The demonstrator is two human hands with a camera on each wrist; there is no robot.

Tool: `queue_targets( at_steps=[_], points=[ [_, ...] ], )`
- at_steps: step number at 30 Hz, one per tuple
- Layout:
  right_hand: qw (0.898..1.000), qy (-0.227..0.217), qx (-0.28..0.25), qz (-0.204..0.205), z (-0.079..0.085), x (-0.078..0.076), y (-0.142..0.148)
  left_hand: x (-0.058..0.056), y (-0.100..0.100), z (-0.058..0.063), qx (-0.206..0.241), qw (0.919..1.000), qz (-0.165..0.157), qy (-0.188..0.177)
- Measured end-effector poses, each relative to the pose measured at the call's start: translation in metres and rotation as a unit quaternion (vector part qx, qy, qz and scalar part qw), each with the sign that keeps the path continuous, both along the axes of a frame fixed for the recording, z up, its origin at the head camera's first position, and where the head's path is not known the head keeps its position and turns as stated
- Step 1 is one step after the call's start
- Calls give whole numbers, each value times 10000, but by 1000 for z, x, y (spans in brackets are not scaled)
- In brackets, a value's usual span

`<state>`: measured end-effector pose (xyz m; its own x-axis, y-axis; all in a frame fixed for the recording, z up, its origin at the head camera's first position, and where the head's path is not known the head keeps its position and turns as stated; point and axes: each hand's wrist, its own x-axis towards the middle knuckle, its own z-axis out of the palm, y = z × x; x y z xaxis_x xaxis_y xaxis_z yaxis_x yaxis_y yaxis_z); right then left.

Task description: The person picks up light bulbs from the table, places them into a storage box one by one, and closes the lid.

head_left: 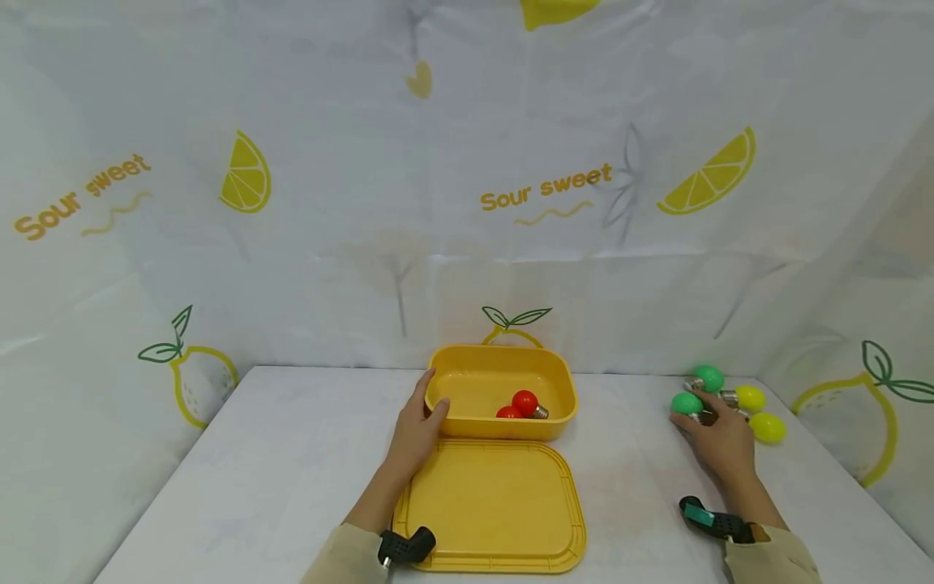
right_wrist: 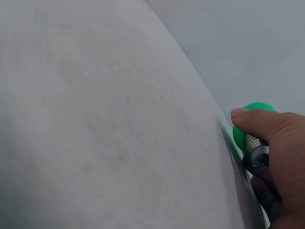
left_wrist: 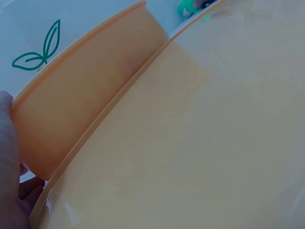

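A yellow plastic box (head_left: 477,427) stands near the back of the table with two red light bulbs (head_left: 524,401) in it. My left hand (head_left: 417,428) holds the box by its left end, the thumb at the front wall and a finger along the left side. At the right, my right hand (head_left: 722,442) pinches a green light bulb (head_left: 686,403); its thumb lies on the green globe (right_wrist: 257,106) in the right wrist view, near the metal base. Beside that hand lie another green bulb (head_left: 709,378) and two yellow bulbs (head_left: 768,427).
A flat yellow lid (head_left: 496,507) lies on the white table (head_left: 292,470) just in front of the box. Behind the table hangs a white cloth (head_left: 350,203) printed with lemons, and it also rises along both sides.
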<state>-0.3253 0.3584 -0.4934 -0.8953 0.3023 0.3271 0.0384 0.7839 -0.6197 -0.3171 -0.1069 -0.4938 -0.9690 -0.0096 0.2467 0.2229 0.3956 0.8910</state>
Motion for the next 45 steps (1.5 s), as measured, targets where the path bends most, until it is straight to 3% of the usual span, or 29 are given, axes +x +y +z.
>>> queue_targets(
  at_steps=[10, 15, 20, 30, 35, 45],
  points=[
    [9996, 46, -9, 270, 5, 0, -3, 1, 0, 0, 2, 10000, -25, 40],
    [9984, 271, -26, 491, 13, 1, -9, 0, 0, 0, 14, 10000, -37, 29],
    [9919, 640, 247, 1066, 35, 4, -27, -2, 0, -2, 7, 10000, -65, 64],
    [9842, 803, 685, 1419, 82, 19, -67, 0, -1, -1, -45, 10000, -17, 51],
    [9779, 917, 754, 1722, 96, 21, -88, -2, 0, -2, 3, 10000, -37, 62],
    [9717, 811, 218, 2207, 108, 8, -138, -1, 0, -2, 39, 10000, 1, 87]
  ],
)
